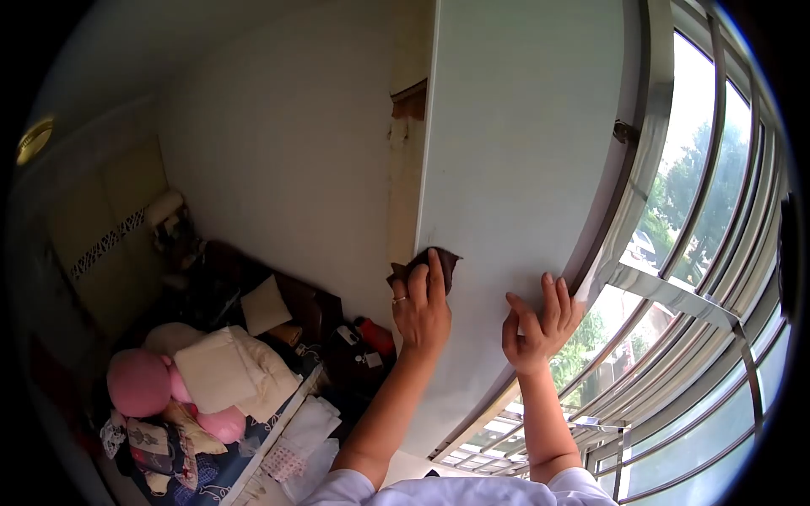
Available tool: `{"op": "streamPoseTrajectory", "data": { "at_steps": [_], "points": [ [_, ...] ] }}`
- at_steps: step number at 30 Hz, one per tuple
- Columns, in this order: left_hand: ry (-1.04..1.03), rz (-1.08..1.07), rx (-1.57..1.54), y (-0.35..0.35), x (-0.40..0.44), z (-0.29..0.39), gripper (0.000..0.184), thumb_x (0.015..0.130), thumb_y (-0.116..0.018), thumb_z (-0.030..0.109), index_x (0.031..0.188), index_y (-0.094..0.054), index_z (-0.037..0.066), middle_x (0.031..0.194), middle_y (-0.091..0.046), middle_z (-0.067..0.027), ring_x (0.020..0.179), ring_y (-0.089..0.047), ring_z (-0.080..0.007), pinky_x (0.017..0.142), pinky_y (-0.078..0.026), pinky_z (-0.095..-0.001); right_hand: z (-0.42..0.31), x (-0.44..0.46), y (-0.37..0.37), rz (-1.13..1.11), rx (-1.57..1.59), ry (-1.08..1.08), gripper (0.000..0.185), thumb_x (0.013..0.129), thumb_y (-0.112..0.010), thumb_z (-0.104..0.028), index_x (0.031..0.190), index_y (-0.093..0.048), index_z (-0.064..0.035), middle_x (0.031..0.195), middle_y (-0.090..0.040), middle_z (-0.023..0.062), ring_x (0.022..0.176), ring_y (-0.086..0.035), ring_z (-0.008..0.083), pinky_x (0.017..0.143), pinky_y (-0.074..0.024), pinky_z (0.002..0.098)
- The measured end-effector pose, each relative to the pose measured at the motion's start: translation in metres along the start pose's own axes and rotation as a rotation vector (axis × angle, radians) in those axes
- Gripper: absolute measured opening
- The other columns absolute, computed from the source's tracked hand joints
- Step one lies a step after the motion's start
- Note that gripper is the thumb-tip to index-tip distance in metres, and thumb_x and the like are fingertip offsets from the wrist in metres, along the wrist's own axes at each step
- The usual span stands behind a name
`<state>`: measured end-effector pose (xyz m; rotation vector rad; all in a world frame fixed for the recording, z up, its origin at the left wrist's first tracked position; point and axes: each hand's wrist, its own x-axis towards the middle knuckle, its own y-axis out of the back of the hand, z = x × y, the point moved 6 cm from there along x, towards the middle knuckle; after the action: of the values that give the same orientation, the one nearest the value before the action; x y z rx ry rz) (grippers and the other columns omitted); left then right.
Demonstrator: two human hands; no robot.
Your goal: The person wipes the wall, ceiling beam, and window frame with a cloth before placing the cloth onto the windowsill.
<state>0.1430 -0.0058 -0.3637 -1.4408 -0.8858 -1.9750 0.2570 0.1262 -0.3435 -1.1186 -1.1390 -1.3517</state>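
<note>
The left hand (422, 322), fingers bent, holds a crumpled dark-brown sheet (449, 265) over the upright left edge of a tall pale-grey panel (519, 169); the right hand (540, 327), loosely open, seemingly empty, is farther right.

One head-worn camera, sitting above the wearer's shirt (472, 492), facing forward and slightly down; wide fisheye, corners going black. It's looking at a pale panel (515, 169) within arm's reach, the panel's left edge running near centre, barred window (696, 177) standing close right, bed edge (274, 434) lying farther off, lower left.
</note>
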Motion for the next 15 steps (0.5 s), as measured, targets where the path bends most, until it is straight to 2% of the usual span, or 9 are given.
{"op": "streamPoseTrajectory", "data": {
  "at_steps": [1,2,4,5,13,15],
  "points": [
    [-0.003,0.007,0.004,0.001,0.013,-0.002,0.065,0.069,-0.067,-0.008,0.132,-0.056,0.004,0.11,-0.051,-0.0076,0.088,-0.055,-0.0315,0.062,-0.055,-0.0394,-0.003,-0.001,-0.004,-0.036,-0.078,0.039,0.027,0.07,-0.062,-0.01,0.091,-0.074,-0.0225,0.135,-0.057,0.01,0.13,-0.048,0.0304,0.114,-0.0206,0.0517],
    [-0.006,0.012,0.009,0.001,0.025,-0.003,0.064,0.069,-0.068,-0.007,0.131,-0.057,0.004,0.109,-0.052,-0.0069,0.087,-0.055,-0.0309,0.06,-0.055,-0.0381,-0.004,0.001,-0.005,-0.043,-0.074,0.042,0.027,0.07,-0.062,-0.01,0.091,-0.074,-0.0225,0.135,-0.057,0.01,0.13,-0.048,0.0304,0.114,-0.0206,0.0517],
    [-0.067,0.106,0.033,0.01,0.051,-0.001,0.064,0.069,-0.066,-0.008,0.132,-0.057,0.007,0.107,-0.053,-0.0058,0.084,-0.054,-0.0291,0.05,-0.052,-0.0339,-0.005,0.001,-0.006,-0.05,-0.142,0.042,0.026,0.07,-0.063,-0.011,0.089,-0.073,-0.0238,0.135,-0.057,0.009,0.131,-0.048,0.0295,0.117,-0.0135,0.053],
    [-0.06,0.086,0.018,0.011,0.064,-0.002,0.064,0.07,-0.066,-0.008,0.131,-0.057,0.007,0.107,-0.053,-0.0057,0.084,-0.054,-0.0291,0.051,-0.053,-0.034,-0.002,0.0,-0.008,-0.047,-0.194,0.02,0.026,0.065,-0.064,-0.017,0.084,-0.073,-0.0319,0.132,-0.06,0.0041,0.126,-0.052,0.0258,0.112,-0.0182,0.0593],
    [-0.055,-0.007,-0.043,0.001,0.016,-0.002,0.06,0.072,-0.065,-0.004,0.131,-0.059,0.008,0.106,-0.052,-0.0063,0.082,-0.052,-0.0318,0.057,-0.053,-0.0373,-0.002,-0.002,-0.012,-0.082,-0.187,0.049,0.028,0.064,-0.065,-0.018,0.086,-0.074,-0.0331,0.13,-0.061,0.0046,0.125,-0.051,0.0281,0.112,-0.0218,0.0542],
    [-0.061,-0.027,-0.066,0.007,0.035,0.003,0.061,0.072,-0.064,-0.004,0.131,-0.058,0.006,0.107,-0.052,-0.0062,0.083,-0.052,-0.0311,0.058,-0.053,-0.0375,-0.003,-0.004,-0.014,-0.076,-0.139,0.054,0.032,0.065,-0.067,-0.016,0.091,-0.075,-0.0326,0.134,-0.057,0.0071,0.129,-0.046,0.032,0.111,-0.024,0.052]
  ]
}}
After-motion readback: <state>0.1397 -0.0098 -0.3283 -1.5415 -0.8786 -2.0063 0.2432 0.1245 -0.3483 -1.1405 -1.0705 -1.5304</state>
